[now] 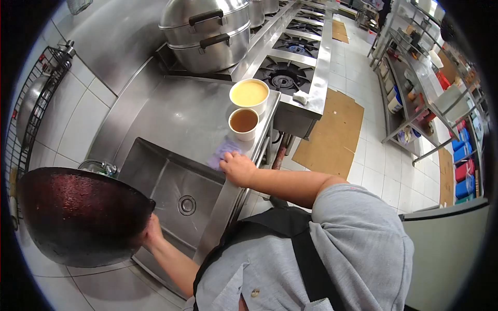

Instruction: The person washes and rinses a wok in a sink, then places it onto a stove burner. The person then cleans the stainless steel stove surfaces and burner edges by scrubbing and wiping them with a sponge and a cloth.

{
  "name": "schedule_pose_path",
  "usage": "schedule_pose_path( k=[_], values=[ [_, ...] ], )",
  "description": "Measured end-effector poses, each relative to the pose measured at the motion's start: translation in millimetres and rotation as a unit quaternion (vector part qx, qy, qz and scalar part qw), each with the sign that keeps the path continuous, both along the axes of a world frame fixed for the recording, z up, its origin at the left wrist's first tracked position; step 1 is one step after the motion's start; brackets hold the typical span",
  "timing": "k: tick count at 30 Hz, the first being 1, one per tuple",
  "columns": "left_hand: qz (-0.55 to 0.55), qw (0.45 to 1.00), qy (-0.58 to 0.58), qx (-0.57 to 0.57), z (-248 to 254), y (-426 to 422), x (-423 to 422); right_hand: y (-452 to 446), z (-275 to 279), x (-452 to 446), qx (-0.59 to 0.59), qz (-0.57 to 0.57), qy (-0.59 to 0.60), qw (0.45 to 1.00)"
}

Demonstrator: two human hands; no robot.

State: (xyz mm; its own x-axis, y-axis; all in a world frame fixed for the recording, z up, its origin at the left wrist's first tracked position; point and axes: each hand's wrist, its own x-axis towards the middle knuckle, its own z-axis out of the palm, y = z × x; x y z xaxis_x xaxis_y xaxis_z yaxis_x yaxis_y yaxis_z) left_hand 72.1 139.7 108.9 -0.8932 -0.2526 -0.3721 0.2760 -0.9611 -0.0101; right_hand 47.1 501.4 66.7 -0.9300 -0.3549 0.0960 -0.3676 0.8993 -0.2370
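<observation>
A large dark wok (78,217) hangs tilted at the left, beside the sink (181,179). My left hand (151,231) is closed on the wok's edge, its fingers partly hidden behind it. On the steel counter (181,109), my right hand (238,168) grips a purple cloth (224,152) near the counter's front edge. Just beyond the cloth stands a white cup of brown liquid (244,121). Behind that cup is a wider white cup of yellow liquid (249,94).
Stacked steel pots (207,39) stand beyond the counter, next to a row of gas burners (282,79). Cardboard (334,135) lies on the tiled floor. Steel shelves (415,78) are at the right; a wire rack (39,98) hangs at the left wall.
</observation>
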Motion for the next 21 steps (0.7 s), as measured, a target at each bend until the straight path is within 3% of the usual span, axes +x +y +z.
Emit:
schedule_pose_path(
  k=[2, 4, 5, 7, 8, 9, 10, 12, 13, 14, 15, 16, 17, 18, 19, 20, 21],
  values=[
    [-0.017, 0.998, 0.026, 0.05, -15.5, -31.4, -6.1, 2.9, -6.5, -13.8, -0.003, 0.021, 0.016, 1.0],
    [0.014, 0.968, 0.047, 0.247, -14.5, -49.9, -6.0, 4.2, 3.2, -15.0, 0.055, -0.047, 0.059, 0.996],
    [0.025, 0.952, 0.107, 0.287, -18.4, -60.8, -6.1, 9.4, 13.6, -9.2, 0.047, -0.039, 0.054, 0.997],
    [0.056, 0.936, 0.148, 0.314, 5.5, -43.4, 4.4, 24.1, 51.8, 7.3, -0.079, 0.027, 0.126, 0.989],
    [0.072, 0.915, 0.192, 0.347, 16.5, -37.3, 9.8, 40.0, 80.6, 10.7, -0.132, 0.062, 0.064, 0.987],
    [0.138, 0.946, 0.071, 0.284, 5.2, -64.0, 3.3, 64.0, 100.4, 5.6, -0.18, 0.096, 0.001, 0.979],
    [0.148, 0.946, 0.074, 0.279, 8.3, -61.0, 6.7, 91.8, 100.8, -6.8, -0.238, 0.106, 0.103, 0.96],
    [0.172, 0.923, 0.069, 0.338, 14.7, -45.8, 2.2, 154.8, 115.6, -35.9, -0.274, -0.082, 0.073, 0.955],
    [0.186, 0.909, 0.067, 0.366, 18.6, -37.9, -0.1, 190.4, 107.7, -68.4, -0.194, -0.14, 0.198, 0.951],
    [0.201, 0.895, 0.068, 0.394, 23.1, -31.5, -0.1, 230.2, 91.3, -98.9, -0.187, -0.197, 0.204, 0.941],
    [0.216, 0.878, 0.071, 0.42, 29.0, -26.2, 1.4, 259.2, 91.8, -110.5, -0.165, -0.259, 0.161, 0.938],
    [0.21, 0.844, 0.061, 0.49, 31.4, -19.1, 2.1, 290.6, 57.1, -131.4, -0.099, -0.308, 0.152, 0.934],
    [0.234, 0.839, 0.049, 0.49, 29.6, -16.2, -3.9, 322.5, 15.6, -144.5, -0.031, -0.303, 0.128, 0.944],
    [0.232, 0.787, 0.071, 0.567, 50.7, 16.8, -1.1, 340.0, -17.4, -145.9, -0.01, -0.296, 0.108, 0.949],
    [0.25, 0.818, 0.057, 0.515, 30.5, -7.9, -9.9, 361.8, -71.9, -146.3, 0.031, -0.252, 0.166, 0.953],
    [0.208, 0.919, 0.001, 0.335, 25.3, -18.9, -14.7, 374.1, -95.5, -147.1, 0.052, -0.251, -0.006, 0.967],
    [0.171, 0.94, 0.021, 0.295, -17.7, -73.4, -26.5, 366.8, -96.8, -133.0, -0.017, -0.29, -0.019, 0.957]
  ],
)
